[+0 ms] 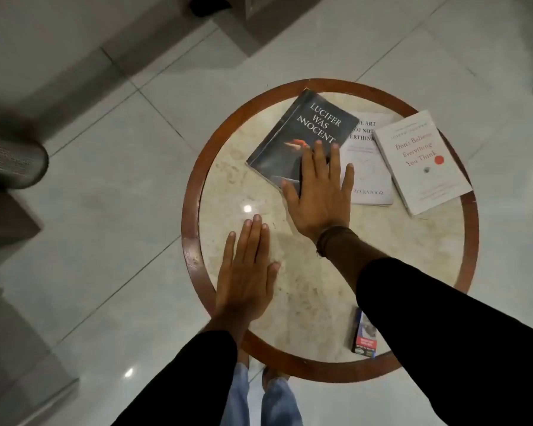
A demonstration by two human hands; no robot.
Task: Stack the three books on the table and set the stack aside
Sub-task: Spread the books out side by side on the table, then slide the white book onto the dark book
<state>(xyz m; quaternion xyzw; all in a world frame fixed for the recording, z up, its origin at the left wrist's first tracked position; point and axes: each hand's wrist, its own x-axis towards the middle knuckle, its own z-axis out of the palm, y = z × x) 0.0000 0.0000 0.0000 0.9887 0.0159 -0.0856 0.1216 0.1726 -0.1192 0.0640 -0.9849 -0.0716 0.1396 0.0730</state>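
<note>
Three books lie on the far half of a round table (290,302) with a wooden rim. A dark book titled "Lucifer Was Innocent" (293,130) is on the left and partly overlaps a thin white book (370,167) in the middle. A thicker white book with red lettering (422,161) lies on the right, over the thin book's edge. My right hand (317,195) rests flat, fingers spread, on the dark book's near corner. My left hand (246,272) lies flat on the table near the left rim, holding nothing.
A small dark box with a red label (363,336) stands near the table's front edge, beside my right sleeve. Glossy tiled floor surrounds the table. A grey cylindrical object (10,161) sits at the far left. My legs show below the table.
</note>
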